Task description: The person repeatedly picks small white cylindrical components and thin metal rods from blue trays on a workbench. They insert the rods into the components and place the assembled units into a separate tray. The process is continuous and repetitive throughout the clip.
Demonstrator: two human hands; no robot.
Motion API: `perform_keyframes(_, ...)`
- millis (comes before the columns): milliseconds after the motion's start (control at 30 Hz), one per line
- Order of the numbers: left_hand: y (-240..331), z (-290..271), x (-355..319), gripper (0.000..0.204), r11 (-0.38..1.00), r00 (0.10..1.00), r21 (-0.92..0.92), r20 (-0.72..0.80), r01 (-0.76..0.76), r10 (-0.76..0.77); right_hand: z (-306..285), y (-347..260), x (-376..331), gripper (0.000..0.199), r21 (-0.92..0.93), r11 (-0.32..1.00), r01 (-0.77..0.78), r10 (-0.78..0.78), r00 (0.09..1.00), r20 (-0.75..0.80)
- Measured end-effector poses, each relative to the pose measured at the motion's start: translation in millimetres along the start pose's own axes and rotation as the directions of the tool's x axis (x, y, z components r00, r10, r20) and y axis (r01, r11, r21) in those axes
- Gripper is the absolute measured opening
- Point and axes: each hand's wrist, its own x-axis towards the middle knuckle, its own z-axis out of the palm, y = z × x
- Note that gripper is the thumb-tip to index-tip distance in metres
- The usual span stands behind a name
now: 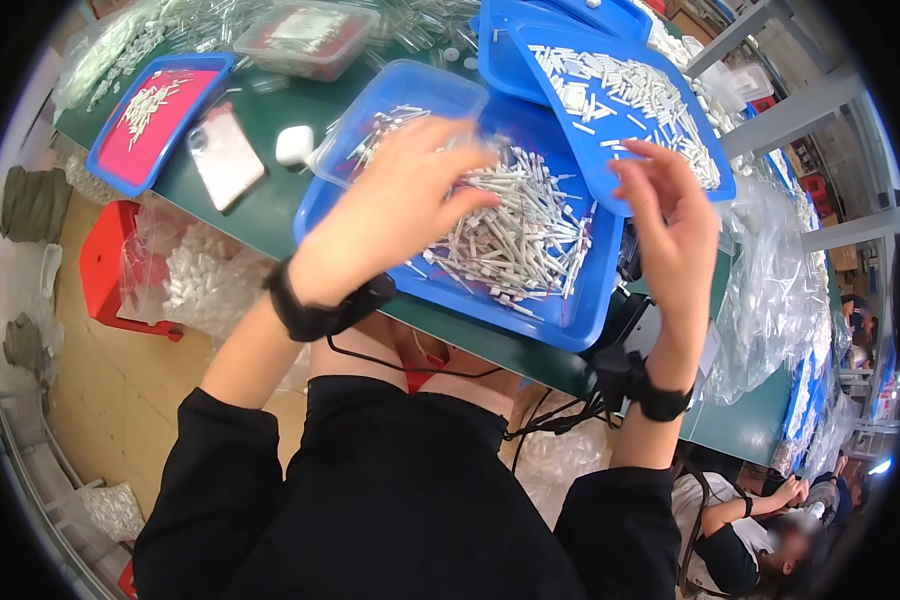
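Note:
My left hand (410,195), a little blurred, hovers over the left part of a large blue tray (582,325). Its thumb stands apart from the fingers, and nothing shows between them. A heap of thin whitish stick-like pieces (510,230) fills the middle of that tray. My right hand (678,215) is raised at the tray's right side, fingers loosely bent and apart, with no object visible in it. Beside its fingertips is a tilted blue tray (595,165) of short white tube-like pieces (650,90). A clear plastic box (450,85) sits behind my left hand, partly hidden by it.
On the green table (195,195) lie a phone (225,160), a small white case (294,145), a blue-rimmed tray with a red base (165,125) and a lidded clear container (310,40). Plastic bags (760,290) hang at right. A red stool (110,265) stands left; a co-worker (750,530) sits lower right.

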Motion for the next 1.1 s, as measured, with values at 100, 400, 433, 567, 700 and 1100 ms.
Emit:
perform_keyframes(100, -35, -7, 5, 0.022, 0.989, 0.984, 0.111, 0.137, 0.098, -0.113, -20, 26, 31, 0.026, -0.245, 0.969, -0.003, 0.0, 1.0, -0.012)
perform_keyframes(400, -87, 17, 9, 0.02, 0.891, 0.756, 0.274, 0.474, 0.362, -0.452, -8, 74, 64, 0.022, -0.448, 0.886, 0.12, 0.009, 0.961, 0.275)
perform_keyframes(433, -86, 19, 12, 0.02, 0.873, 0.73, 0.303, 0.479, 0.383, -0.487, -6, 74, 67, 0.019, -0.473, 0.873, 0.12, 0.019, 0.96, 0.279)
perform_keyframes(567, -84, 20, 13, 0.018, 0.858, 0.743, 0.311, 0.433, 0.409, -0.511, -3, 78, 67, 0.014, -0.555, 0.802, 0.218, -0.066, 0.957, 0.281)
perform_keyframes(700, -75, 8, 12, 0.014, 0.877, 0.857, 0.218, 0.213, 0.427, -0.47, -11, 67, 56, 0.015, -0.478, 0.874, 0.088, -0.082, 0.996, 0.035)
perform_keyframes(1100, 51, -29, 9, 0.012, 0.067, 0.829, -0.903, 0.357, 0.424, -0.431, 9, -43, -32, 0.013, 0.335, 0.942, 0.034, -0.089, 0.985, 0.148)
